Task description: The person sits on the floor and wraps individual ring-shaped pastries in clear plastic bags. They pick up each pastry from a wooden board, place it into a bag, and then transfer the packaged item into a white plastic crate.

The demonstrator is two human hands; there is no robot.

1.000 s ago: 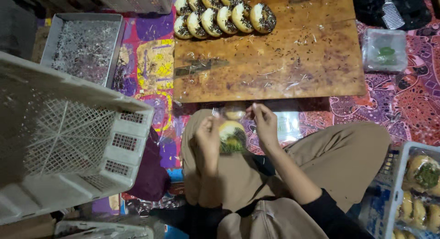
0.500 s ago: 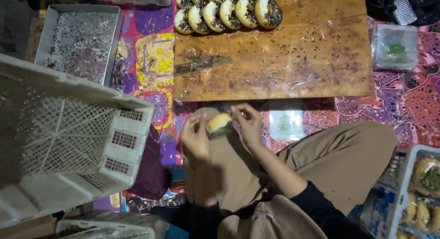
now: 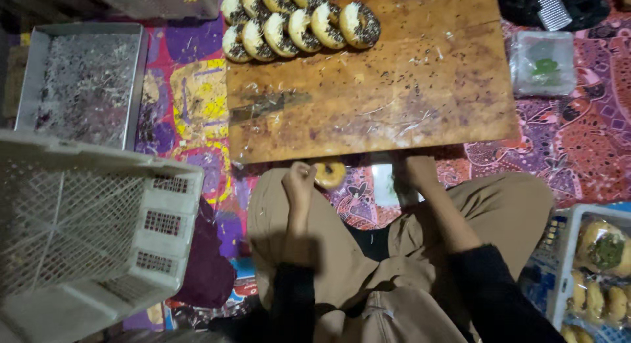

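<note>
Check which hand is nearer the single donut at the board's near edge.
Left. The left hand holds the donut in its fingers; the right hand is apart, off to the donut's right by a small packet.

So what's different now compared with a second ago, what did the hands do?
The hands have come apart. The left hand keeps the doughnut alone; the right hand let go of it and moved out to the right, onto the small clear packets on the mat. The row of sprinkled doughnuts, wooden board and white crate stayed put.
</note>
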